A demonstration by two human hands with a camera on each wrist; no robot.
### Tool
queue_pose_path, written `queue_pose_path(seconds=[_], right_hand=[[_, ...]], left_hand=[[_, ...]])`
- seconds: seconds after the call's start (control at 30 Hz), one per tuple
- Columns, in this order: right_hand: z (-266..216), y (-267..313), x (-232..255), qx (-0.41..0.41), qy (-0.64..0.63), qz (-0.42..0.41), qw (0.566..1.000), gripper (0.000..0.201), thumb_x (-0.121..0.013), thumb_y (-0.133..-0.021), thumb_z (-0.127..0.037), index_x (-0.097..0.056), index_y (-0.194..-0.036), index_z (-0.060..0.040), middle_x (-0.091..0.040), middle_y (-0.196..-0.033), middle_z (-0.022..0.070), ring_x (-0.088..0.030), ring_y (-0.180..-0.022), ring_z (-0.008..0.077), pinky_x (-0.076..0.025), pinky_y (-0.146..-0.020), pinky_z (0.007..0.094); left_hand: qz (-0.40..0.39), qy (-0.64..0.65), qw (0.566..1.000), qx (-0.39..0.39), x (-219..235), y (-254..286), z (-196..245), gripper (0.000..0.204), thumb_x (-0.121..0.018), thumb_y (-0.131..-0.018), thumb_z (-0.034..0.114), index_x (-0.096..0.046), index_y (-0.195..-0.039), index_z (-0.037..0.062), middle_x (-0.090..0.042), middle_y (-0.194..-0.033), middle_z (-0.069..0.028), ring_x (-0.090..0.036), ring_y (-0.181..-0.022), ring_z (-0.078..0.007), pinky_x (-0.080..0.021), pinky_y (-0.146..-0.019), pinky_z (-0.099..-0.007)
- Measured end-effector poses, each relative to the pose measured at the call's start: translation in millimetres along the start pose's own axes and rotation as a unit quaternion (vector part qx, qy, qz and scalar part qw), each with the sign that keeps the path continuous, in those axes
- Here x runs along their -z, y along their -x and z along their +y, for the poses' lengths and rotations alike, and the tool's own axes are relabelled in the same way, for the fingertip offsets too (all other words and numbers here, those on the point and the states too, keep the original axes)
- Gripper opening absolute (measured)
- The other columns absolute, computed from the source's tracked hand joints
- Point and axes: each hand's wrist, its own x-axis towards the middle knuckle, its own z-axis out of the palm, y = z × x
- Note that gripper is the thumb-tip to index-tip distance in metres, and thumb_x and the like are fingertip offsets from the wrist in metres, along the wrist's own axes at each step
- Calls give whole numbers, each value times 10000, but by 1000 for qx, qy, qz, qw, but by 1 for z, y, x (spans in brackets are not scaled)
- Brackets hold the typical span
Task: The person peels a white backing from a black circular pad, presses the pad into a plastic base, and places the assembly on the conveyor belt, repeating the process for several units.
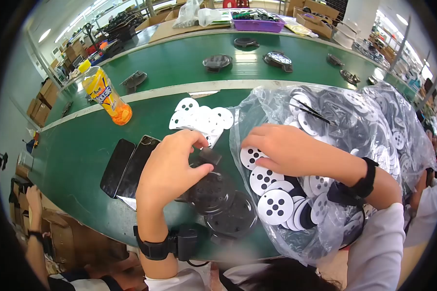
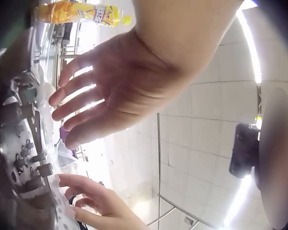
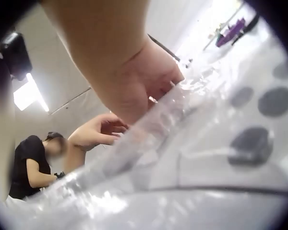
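Note:
My left hand [image 1: 167, 167] hovers beside two dark, see-through round plastic covers [image 1: 211, 193], its fingers and thumb spread around the upper cover's tab. In the left wrist view, the fingers of that left hand [image 2: 98, 98] are extended and nothing lies in the palm. Over the near edge of a clear plastic bag [image 1: 245, 109] is my right hand [image 1: 289, 150]. Its fingertips and thumb stand apart at a white disc [image 1: 251, 157] with black dots. More such discs [image 1: 276, 207] fill the bag. The right wrist view shows the bag's film partly hiding my right hand's fingers [image 3: 170, 79].
White cut pieces [image 1: 201, 116] lie behind my left hand. Two flat black phone-like things [image 1: 119, 167] and a bottle of orange drink [image 1: 107, 94] stand to the left. Beyond a pale divider, dark round parts [image 1: 217, 62] lie on the green surface, with a purple crate [image 1: 257, 24] behind.

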Motion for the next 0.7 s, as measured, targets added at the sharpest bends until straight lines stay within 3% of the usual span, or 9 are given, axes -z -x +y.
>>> queue_pose_path(seconds=[0.2, 0.3, 0.37, 0.43, 0.5, 0.57, 0.63, 0.67, 0.7], right_hand=[[22, -1, 1, -48, 3, 20, 999, 327, -664, -713, -88, -535, -1011, -44, -527, -967, 105, -504, -975, 304, -428, -788, 381], [23, -1, 22, -121, -199, -20, 972, 268, -672, -728, -47, -515, -944, -32, -568, -845, 36, -570, -754, 113, -441, -604, 280], [25, 5, 27, -88, -206, 31, 974, 246, -670, -754, -40, -508, -939, -24, -572, -813, 7, -558, -702, 47, -448, -574, 225], [15, 13, 34, -69, -527, 161, 832, 212, -653, -784, -43, -500, -929, -21, -571, -834, 15, -577, -735, 77, -480, -632, 219], [1, 21, 38, -47, -562, 197, 802, 237, -681, -789, -86, -494, -918, -20, -573, -860, 34, -565, -732, 85, -472, -608, 205], [-16, 32, 33, -89, -525, 199, 822, 265, -695, -781, -94, -477, -915, -25, -567, -876, 37, -557, -750, 70, -480, -620, 197], [-29, 36, 38, -112, -406, 239, 875, 283, -711, -727, -25, -503, -919, -24, -571, -839, 48, -580, -747, 118, -483, -627, 234], [-28, 36, 41, 12, -196, 313, 929, 277, -728, -694, -29, -537, -895, -18, -569, -824, 62, -574, -721, 145, -467, -606, 244], [-30, 37, 43, 133, 25, 365, 921, 273, -745, -662, -33, -572, -872, -11, -567, -809, 76, -568, -694, 172, -452, -586, 253]], left_hand=[[15, 64, 997, 35, -14, -10, 3, 314, -718, -653, 167, -595, -908, 31, -622, -887, -53, -570, -768, -160, -445, -643, -286], [22, 91, 995, 35, -20, -15, 16, 267, -688, -692, 115, -591, -920, 15, -620, -914, -67, -569, -778, -140, -452, -648, -267], [78, 279, 957, 12, -32, -16, 23, 262, -662, -738, 90, -577, -957, -26, -621, -906, -108, -584, -755, -176, -479, -635, -282], [17, 419, 908, 1, -37, -16, 32, 327, -637, -800, 85, -546, -1079, -59, -613, -983, -116, -587, -856, -144, -497, -678, -257], [-22, 554, 832, 0, -39, -12, 47, 346, -594, -845, 75, -494, -1144, -68, -599, -1023, -121, -581, -892, -135, -496, -726, -255], [-1, 605, 795, -30, -40, -8, 58, 277, -540, -877, 44, -478, -1120, -72, -596, -969, -98, -592, -875, -132, -506, -708, -256], [31, 557, 830, -6, -36, -2, 64, 131, -549, -863, 45, -535, -955, -48, -601, -825, -77, -588, -709, -106, -491, -593, -246], [30, 558, 829, -8, -38, 0, 64, 131, -549, -863, 45, -535, -955, -48, -601, -825, -77, -588, -709, -106, -491, -593, -246], [59, 475, 878, -34, -41, 2, 65, 83, -564, -836, 32, -539, -878, -35, -576, -751, -74, -558, -622, -114, -460, -539, -248]])
